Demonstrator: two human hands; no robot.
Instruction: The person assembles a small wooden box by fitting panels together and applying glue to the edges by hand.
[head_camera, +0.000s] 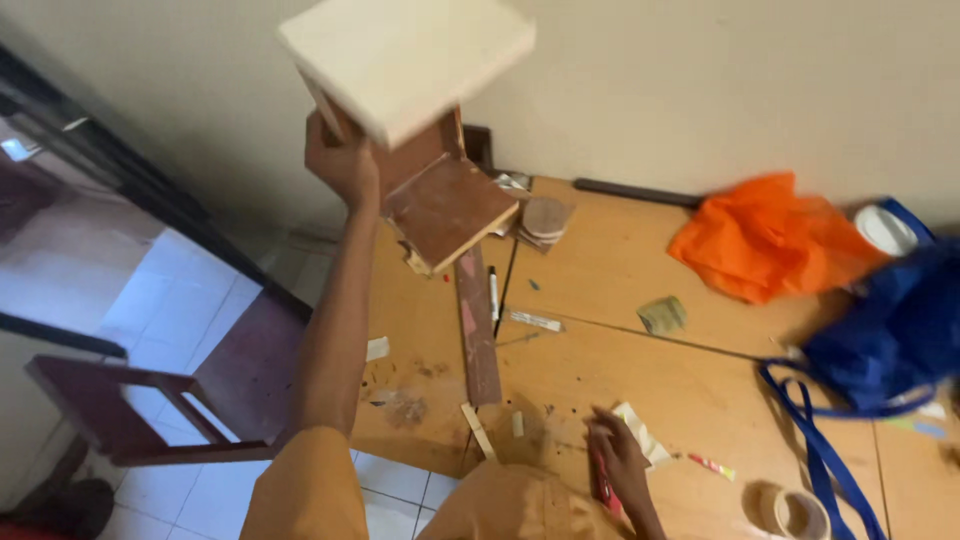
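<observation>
Fingers of the left hand (340, 160) wrap tightly around the side of a small wooden assembly (420, 130), lifted high toward twelve o'clock; its pale square board faces the camera, with brown panels hanging below it. The arm runs straight down to an orange-tan sleeve at six o'clock.

The right hand (620, 460), low at five o'clock, rests on the wooden table (640, 390) with fingers curled narrowly over a slim red object (604, 485), touching a scrap of pale paper (640, 432) just beside it.

Outward on the table: a brown wooden strip (478, 335) lies at the centre, a pen (493, 292) beside it, round wooden discs (546, 220) toward twelve. At two o'clock sits an orange plastic bag (765, 240), at three a blue bag (890, 335) with straps trailing, and at four a roll of tape (797, 512). A dark wooden chair (130, 415) stands at eight o'clock on white floor tiles.
</observation>
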